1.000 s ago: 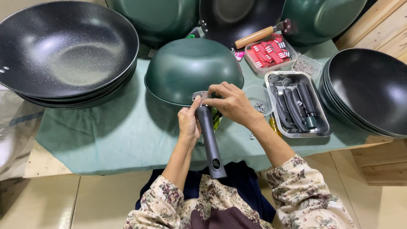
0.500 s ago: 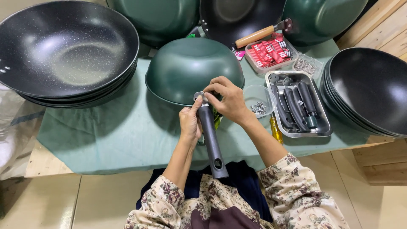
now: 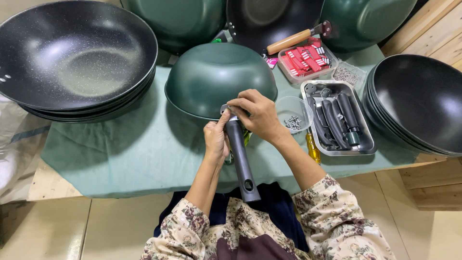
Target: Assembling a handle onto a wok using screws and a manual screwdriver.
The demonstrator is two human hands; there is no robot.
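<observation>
Green wok lies inverted on the teal cloth, rim toward the person | grey handle meets its rim | left hand grips the handle steady | right hand, fingers curled, pinches the joint | screw dish and handle tray sit just beside.

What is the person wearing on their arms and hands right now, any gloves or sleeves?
No gloves: the left hand and right hand are bare, with no rings or watch visible. Both forearms are uncovered, with floral sleeves in beige with small red and dark flowers pushed up near the elbows. A dark navy apron shows between the arms.
</observation>
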